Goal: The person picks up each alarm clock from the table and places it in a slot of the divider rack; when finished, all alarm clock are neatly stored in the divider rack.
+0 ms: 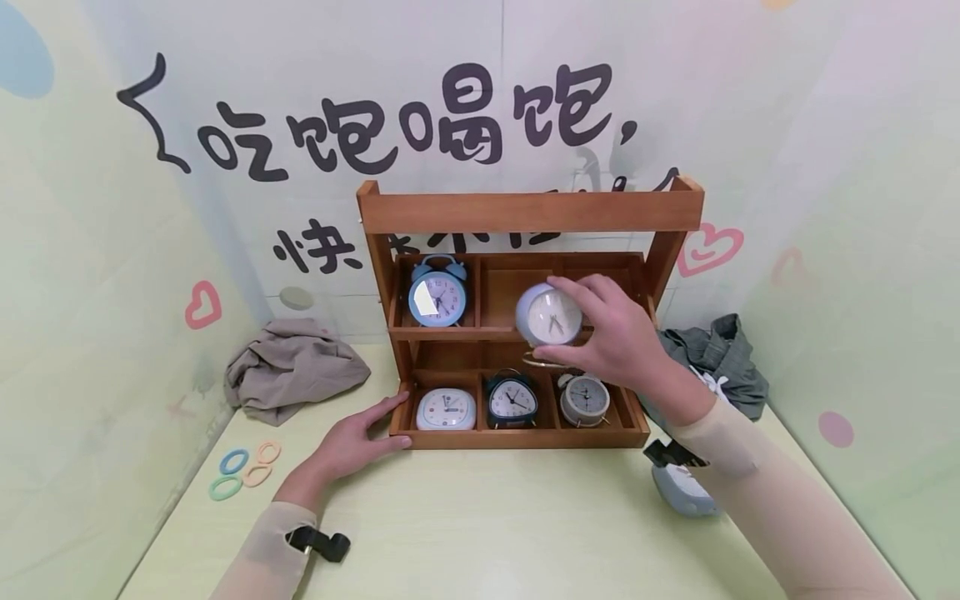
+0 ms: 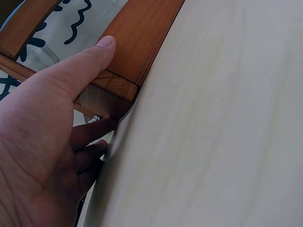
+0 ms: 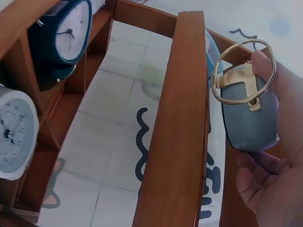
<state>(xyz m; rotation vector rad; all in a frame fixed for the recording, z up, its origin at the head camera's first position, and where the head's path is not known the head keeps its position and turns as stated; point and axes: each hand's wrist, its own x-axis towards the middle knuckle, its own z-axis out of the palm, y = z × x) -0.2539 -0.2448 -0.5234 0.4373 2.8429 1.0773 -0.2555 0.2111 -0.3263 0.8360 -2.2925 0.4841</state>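
Observation:
My right hand (image 1: 618, 337) pinches a round pale-blue alarm clock (image 1: 553, 317) by its top and bottom, in front of the wooden shelf's (image 1: 525, 212) upper tier. A gold ring (image 3: 228, 101) on a bracket is fixed to that clock, seen in the right wrist view. With thumb in front and fingers at the side, my left hand (image 1: 358, 447) grips the shelf's lower left corner. A blue twin-bell clock (image 1: 437, 298) stands in the upper left compartment. Below sit a white clock (image 1: 446, 410), a dark teal clock (image 1: 512, 400) and a grey-and-white clock (image 1: 584, 400), left to right.
Left of the shelf lie a crumpled taupe cloth (image 1: 296, 371) and several rings, one of them blue (image 1: 234, 461). A dark grey-green cloth (image 1: 716, 358) lies to the right. Partly behind my right forearm is a blue-grey object (image 1: 684, 493) with a white face on the table (image 1: 487, 525).

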